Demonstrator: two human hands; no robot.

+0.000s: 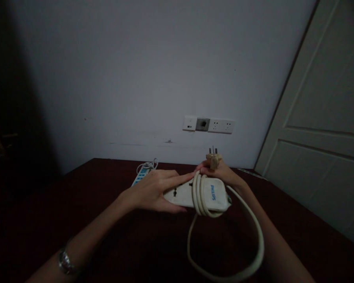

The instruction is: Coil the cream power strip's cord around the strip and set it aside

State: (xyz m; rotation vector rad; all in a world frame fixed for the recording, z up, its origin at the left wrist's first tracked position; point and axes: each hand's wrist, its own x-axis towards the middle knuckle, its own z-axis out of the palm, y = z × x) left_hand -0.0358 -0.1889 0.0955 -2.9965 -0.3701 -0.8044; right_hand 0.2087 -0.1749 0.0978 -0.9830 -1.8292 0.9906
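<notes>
Prob. home rm: panelled door (321, 118), wall sockets (221, 125), dk red tabletop (97, 188).

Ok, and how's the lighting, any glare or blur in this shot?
Head view: dim overall, left side nearly black; head view: the wall reads grey, the table mostly loses detail; head view: small glints on the bracelet; head view: lettering on the strip stays readable, so little blur there.

A dark red tabletop (85, 184) spans the scene, its far edge at the wall (129, 98). Toward the far side, left of centre, lies 1 blue-and-white power strip (141, 174), with a looped pale cable (149, 165) at its far end.
</notes>
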